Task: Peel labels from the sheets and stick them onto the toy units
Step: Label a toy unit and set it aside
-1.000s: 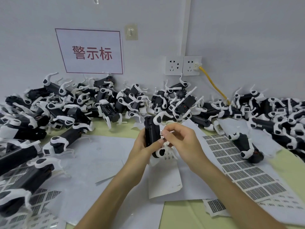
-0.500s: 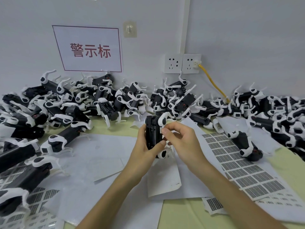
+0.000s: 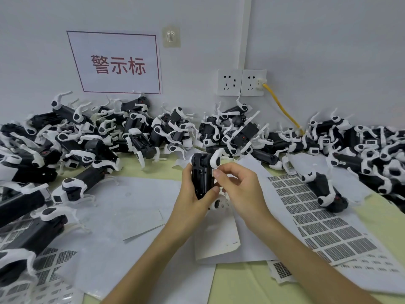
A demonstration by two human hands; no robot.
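1. Head view: your left hand (image 3: pixel 192 194) wraps the black toy unit (image 3: pixel 202 174) and holds it upright above the papers, fingers curled tight round its body.
2. Your right hand (image 3: pixel 238 187) has moved in close. A second ago its pinched fingertips (image 3: pixel 217 172) were a little off the toy; now they press against its side.
3. Something small and white, likely the label (image 3: pixel 213 171), sits under those fingertips. It is too small to be sure.
4. That means this label is probably going on now. I think you need to rub it flat next.
5. The label sheet (image 3: pixel 317 216) lies to your right on the table (image 3: pixel 252 284), ready for the next peel.
6. Many more toys lie in the pile (image 3: pixel 140 139) by the wall.
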